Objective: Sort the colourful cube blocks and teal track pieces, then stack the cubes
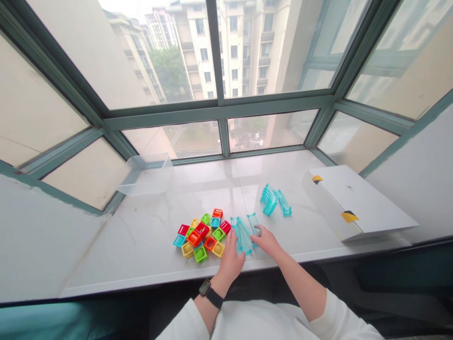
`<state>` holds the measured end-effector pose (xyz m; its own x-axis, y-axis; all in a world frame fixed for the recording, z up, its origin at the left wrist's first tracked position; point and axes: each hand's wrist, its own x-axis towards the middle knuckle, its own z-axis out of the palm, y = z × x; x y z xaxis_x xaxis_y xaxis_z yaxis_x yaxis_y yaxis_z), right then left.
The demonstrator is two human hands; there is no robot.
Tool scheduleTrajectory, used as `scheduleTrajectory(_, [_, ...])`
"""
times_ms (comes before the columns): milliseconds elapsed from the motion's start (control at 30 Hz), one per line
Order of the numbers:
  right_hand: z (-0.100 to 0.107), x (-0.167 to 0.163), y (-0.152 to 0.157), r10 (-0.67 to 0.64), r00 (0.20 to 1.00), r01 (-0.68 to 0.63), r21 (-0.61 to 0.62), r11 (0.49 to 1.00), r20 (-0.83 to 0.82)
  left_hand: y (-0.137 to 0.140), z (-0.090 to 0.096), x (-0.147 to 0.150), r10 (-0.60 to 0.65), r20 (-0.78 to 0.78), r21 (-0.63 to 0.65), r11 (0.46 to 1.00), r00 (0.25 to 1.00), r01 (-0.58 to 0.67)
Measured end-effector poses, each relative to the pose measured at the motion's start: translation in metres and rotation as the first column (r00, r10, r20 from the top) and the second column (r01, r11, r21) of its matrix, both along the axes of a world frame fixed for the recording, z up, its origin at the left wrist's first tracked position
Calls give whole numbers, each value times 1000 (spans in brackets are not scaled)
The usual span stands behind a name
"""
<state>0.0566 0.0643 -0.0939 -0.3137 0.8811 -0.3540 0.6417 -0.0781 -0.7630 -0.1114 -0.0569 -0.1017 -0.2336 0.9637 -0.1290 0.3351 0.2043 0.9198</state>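
Note:
Several straight translucent blue track pieces (242,235) lie side by side near the front edge of the sill. My left hand (232,257), with a black watch on its wrist, rests at their left side, fingers stretched forward and thumb apart. Just beyond its fingertips, a pile of colourful square blocks (201,229) in red, orange, yellow, green and blue begins. My right hand (268,241) has its thumb and fingers closed around the near part of another straight blue track piece (252,219), to the right of the others.
Stacked curved blue track pieces (269,199) sit farther back, beside a straight blue piece (284,203). A clear plastic bin (145,189) stands at the back left. On the right lies a large white box (361,200). Window frames (221,111) enclose the white sill (134,255).

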Motion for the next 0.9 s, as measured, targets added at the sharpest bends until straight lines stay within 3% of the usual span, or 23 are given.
scheduleTrajectory(133, [-5, 0, -5, 51, 994, -56, -47, 997, -97, 0, -1, 3, -17, 66, 15, 1000, 998, 16])
scheduleTrajectory(233, [-8, 1, -4, 47, 995, -48, -20, 999, -83, 0, -3, 4, -27, 59, 7, 1000, 998, 26])
scheduleTrajectory(400, [-8, -3, 2, -8, 1000, 8, 19, 1000, -4, 0, -2, 5, -39, -112, 37, 998, 993, 44])
scheduleTrajectory(567, [-2, -8, 0, 79, 992, -93, 150, 984, 97, -2, -1, 8, -83, -254, 58, 993, 964, 101])
scheduleTrajectory(700, [0, -10, -7, 148, 960, -194, 183, 964, 236, -3, -4, 8, -121, -309, 26, 990, 943, 135])
scheduleTrajectory(800, [8, -8, -8, 190, 945, -245, 193, 950, 265, 1, -6, 7, -118, -359, 26, 990, 926, 136])
scheduleTrajectory(900, [29, 4, 5, 108, 987, -141, 316, 938, 119, 9, -7, 6, -113, -396, 41, 989, 911, 140])
